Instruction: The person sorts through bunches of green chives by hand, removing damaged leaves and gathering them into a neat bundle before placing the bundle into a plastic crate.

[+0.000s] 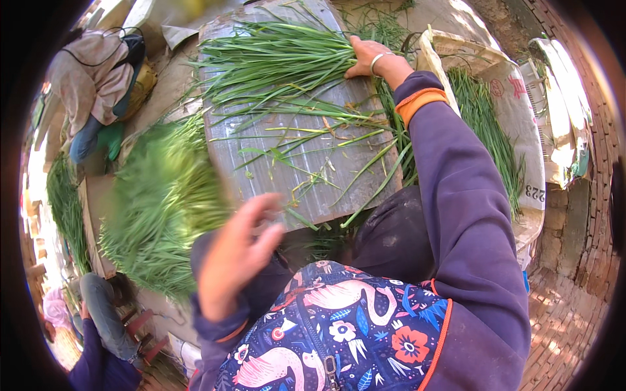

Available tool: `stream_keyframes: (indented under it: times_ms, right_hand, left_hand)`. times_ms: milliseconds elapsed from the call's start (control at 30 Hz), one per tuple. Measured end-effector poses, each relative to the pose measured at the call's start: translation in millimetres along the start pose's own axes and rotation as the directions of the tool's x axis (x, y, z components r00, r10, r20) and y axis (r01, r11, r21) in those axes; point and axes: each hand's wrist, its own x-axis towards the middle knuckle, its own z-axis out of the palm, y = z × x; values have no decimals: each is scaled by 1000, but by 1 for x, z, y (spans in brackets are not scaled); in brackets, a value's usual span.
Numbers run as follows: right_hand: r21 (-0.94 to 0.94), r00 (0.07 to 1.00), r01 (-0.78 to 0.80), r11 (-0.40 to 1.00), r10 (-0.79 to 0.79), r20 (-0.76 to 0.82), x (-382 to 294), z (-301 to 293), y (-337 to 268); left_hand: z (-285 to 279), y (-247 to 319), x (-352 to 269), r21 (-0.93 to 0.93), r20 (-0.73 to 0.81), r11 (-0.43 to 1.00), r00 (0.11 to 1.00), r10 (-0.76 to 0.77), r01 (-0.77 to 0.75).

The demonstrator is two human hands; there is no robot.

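My right hand (370, 57), with a bangle at the wrist, grips the cut-end side of a bunch of garlic chives (279, 58). The bunch lies across the far part of a grey ribbed board (230, 161), its leaf tips fanned to the left. Loose stalks and yellowed scraps (323, 129) are scattered over the board nearer to me. My left hand (242, 254) is blurred at the board's near left corner. Its fingers are apart, and I see nothing in it. Just left of the board is a large heap of garlic chives (164, 205), partly blurred.
On the right, a lined crate (511, 132) holds more chives (484, 132). Another crate (555, 107) stands beyond it. A person in a light top (93, 73) sits at upper left; another person's bent leg (105, 308) shows at lower left. Brick paving (562, 332) lies at lower right.
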Motion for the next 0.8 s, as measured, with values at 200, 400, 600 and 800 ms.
stream_keyframes:
  times_ms: [200,400,600,800]
  right_hand:
    - [-1,1000,21,1000,-21,12,-12,5,-19]
    - [147,998,60,987,-64,23,-67,12,-62]
    - [122,965,138,983,-161,208,-123,7,-76]
    - [238,987,160,958,-159,-24,-132,-19,-45]
  left_hand:
    - [91,-2,113,430,231,843,942,243,-323]
    - [114,-58,139,688,110,689,970,216,-231]
    - [128,-57,73,708,146,669,974,175,-226]
    - [132,-44,49,603,-111,788,965,236,-123]
